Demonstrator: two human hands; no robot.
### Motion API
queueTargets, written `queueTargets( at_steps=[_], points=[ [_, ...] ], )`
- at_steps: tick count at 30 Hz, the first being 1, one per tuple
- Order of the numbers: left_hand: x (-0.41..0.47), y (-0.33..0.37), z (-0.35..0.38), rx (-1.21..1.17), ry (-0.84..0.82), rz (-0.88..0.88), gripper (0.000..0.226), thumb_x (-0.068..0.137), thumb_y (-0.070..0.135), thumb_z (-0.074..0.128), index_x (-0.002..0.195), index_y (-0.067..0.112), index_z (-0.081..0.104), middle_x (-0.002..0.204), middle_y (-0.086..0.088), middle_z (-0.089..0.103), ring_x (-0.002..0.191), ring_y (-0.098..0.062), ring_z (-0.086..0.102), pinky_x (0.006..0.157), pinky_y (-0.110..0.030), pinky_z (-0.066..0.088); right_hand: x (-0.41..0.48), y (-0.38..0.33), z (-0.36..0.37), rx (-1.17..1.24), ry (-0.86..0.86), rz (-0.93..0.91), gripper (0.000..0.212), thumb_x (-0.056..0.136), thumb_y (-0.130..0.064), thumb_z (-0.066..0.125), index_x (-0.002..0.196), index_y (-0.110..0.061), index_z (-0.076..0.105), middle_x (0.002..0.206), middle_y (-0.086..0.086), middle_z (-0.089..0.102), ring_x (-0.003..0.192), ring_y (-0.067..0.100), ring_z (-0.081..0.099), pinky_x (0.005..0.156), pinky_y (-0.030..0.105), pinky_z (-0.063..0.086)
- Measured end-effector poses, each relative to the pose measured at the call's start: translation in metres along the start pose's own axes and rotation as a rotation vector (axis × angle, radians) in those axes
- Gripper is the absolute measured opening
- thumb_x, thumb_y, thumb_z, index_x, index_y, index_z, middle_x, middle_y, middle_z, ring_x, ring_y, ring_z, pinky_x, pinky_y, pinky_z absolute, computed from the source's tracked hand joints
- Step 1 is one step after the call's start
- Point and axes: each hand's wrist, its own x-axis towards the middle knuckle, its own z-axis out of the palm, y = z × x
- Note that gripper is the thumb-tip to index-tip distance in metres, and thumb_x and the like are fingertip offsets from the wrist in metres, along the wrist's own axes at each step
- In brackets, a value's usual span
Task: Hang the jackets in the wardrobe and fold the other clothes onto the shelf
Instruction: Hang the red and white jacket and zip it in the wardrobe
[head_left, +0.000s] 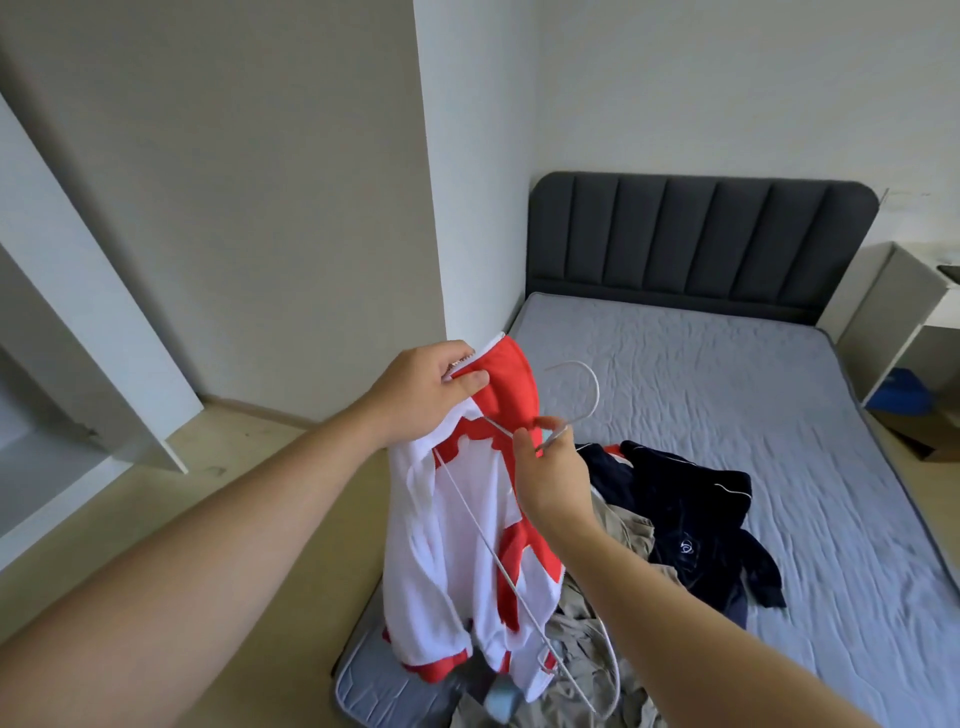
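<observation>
1. Closest in, the left forearm (182, 571) sweeps up from the bottom left corner, bare to the wrist.
2. Far left, the white wardrobe panel (104, 332) stands open over the pale floor.
3. The left hand (421, 395) is up at mid-frame, fingers and thumb clamped on the collar edge of the red and white jacket (457, 545).
4. That jacket is in the air, hanging from the left hand over the near corner of the bed, its red cuffs dangling low.
5. A white wire hanger (596, 387) crosses the jacket's front, hook pointing up, one long arm slanting down to the hem.
6. The right hand (550, 478) pinches the hanger at its neck, just below the hook, fingertips tight on the wire.
7. Beneath the right arm, a crumpled beige garment (587, 649) lies on the mattress.
8. Just beside it, touching, a navy jacket (696, 509) with thin white piping lies in a heap.
9. The grey mattress (753, 374) stretches back to a dark padded headboard (701, 234).
10. Far right, a white desk (883, 312) stands against the bed, with something blue (904, 392) tucked underneath.
</observation>
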Motion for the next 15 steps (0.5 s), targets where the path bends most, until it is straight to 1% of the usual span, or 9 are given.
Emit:
queueTargets(
  at_steps=[2, 4, 6, 7, 9, 10, 12, 13, 15],
  points=[
    [-0.003, 0.013, 0.0, -0.111, -0.049, 0.02, 0.034, 0.092, 0.036, 0.063, 0.087, 0.002, 0.06, 0.072, -0.019, 0.047, 0.067, -0.019, 0.04, 0.067, -0.034, 0.036, 0.001, -0.001, 0.002, 0.065, -0.001, -0.013, 0.012, 0.097, -0.034, 0.052, 0.108, -0.033, 0.048, 0.074, -0.011, 0.064, 0.069, 0.005, 0.059, 0.058, 0.026, 0.038],
    [-0.007, 0.025, 0.003, -0.17, -0.097, 0.051, 0.03, 0.086, 0.038, 0.063, 0.088, 0.009, 0.065, 0.075, -0.022, 0.056, 0.068, -0.024, 0.045, 0.067, -0.038, 0.041, 0.001, -0.003, 0.004, 0.134, -0.016, 0.01, 0.006, 0.093, -0.035, 0.053, 0.096, -0.031, 0.056, 0.066, -0.011, 0.061, 0.06, 0.011, 0.056, 0.056, 0.026, 0.038],
    [-0.013, 0.032, 0.006, -0.172, -0.142, 0.068, 0.028, 0.085, 0.037, 0.066, 0.09, 0.01, 0.067, 0.083, -0.027, 0.063, 0.069, -0.028, 0.05, 0.07, -0.042, 0.046, 0.002, -0.005, 0.004, 0.227, -0.029, 0.081, 0.013, 0.087, -0.037, 0.052, 0.084, -0.026, 0.059, 0.06, -0.008, 0.054, 0.052, 0.016, 0.049, 0.055, 0.03, 0.039],
    [-0.017, 0.035, 0.006, -0.179, -0.168, 0.081, 0.028, 0.085, 0.036, 0.067, 0.09, 0.009, 0.067, 0.085, -0.028, 0.063, 0.07, -0.026, 0.05, 0.071, -0.041, 0.045, 0.003, -0.006, 0.003, 0.281, -0.022, 0.12, 0.015, 0.084, -0.035, 0.051, 0.08, -0.022, 0.057, 0.059, -0.005, 0.051, 0.049, 0.016, 0.045, 0.051, 0.029, 0.038],
    [-0.022, 0.035, 0.003, -0.235, -0.202, 0.085, 0.018, 0.087, 0.025, 0.07, 0.086, 0.008, 0.066, 0.079, -0.025, 0.062, 0.07, -0.019, 0.05, 0.071, -0.035, 0.041, 0.006, -0.007, 0.001, 0.384, 0.014, 0.169, 0.012, 0.079, -0.028, 0.048, 0.077, -0.016, 0.051, 0.06, 0.001, 0.046, 0.047, 0.018, 0.039, 0.042, 0.026, 0.034],
    [-0.023, 0.034, 0.0, -0.266, -0.221, 0.075, 0.01, 0.087, 0.018, 0.071, 0.08, 0.013, 0.066, 0.071, -0.019, 0.059, 0.068, -0.016, 0.05, 0.069, -0.032, 0.04, 0.007, -0.008, -0.001, 0.42, 0.034, 0.178, 0.011, 0.078, -0.027, 0.049, 0.076, -0.017, 0.048, 0.061, 0.002, 0.046, 0.048, 0.019, 0.037, 0.04, 0.024, 0.032],
    [-0.025, 0.032, -0.007, -0.289, -0.3, 0.057, 0.025, 0.083, 0.007, 0.073, 0.067, 0.026, 0.064, 0.062, 0.002, 0.054, 0.062, -0.01, 0.048, 0.065, -0.025, 0.038, 0.007, -0.01, -0.005, 0.444, 0.057, 0.158, 0.012, 0.077, -0.028, 0.05, 0.075, -0.018, 0.045, 0.062, 0.003, 0.046, 0.053, 0.019, 0.036, 0.041, 0.024, 0.031],
    [-0.026, 0.032, -0.012, -0.273, -0.371, 0.044, 0.023, 0.079, 0.008, 0.071, 0.066, 0.026, 0.064, 0.064, 0.004, 0.055, 0.062, -0.01, 0.048, 0.064, -0.025, 0.039, 0.007, -0.012, -0.006, 0.436, 0.055, 0.134, 0.014, 0.075, -0.029, 0.05, 0.075, -0.017, 0.043, 0.063, 0.005, 0.046, 0.057, 0.02, 0.036, 0.043, 0.027, 0.031],
    [-0.026, 0.031, -0.023, -0.242, -0.573, -0.026, 0.01, 0.077, 0.011, 0.063, 0.076, 0.015, 0.072, 0.072, -0.004, 0.065, 0.067, -0.013, 0.059, 0.065, -0.028, 0.047, 0.005, -0.015, -0.008, 0.39, 0.029, 0.059, 0.02, 0.072, -0.031, 0.05, 0.072, -0.014, 0.04, 0.065, 0.007, 0.041, 0.063, 0.022, 0.033, 0.053, 0.034, 0.031]
  ],
)
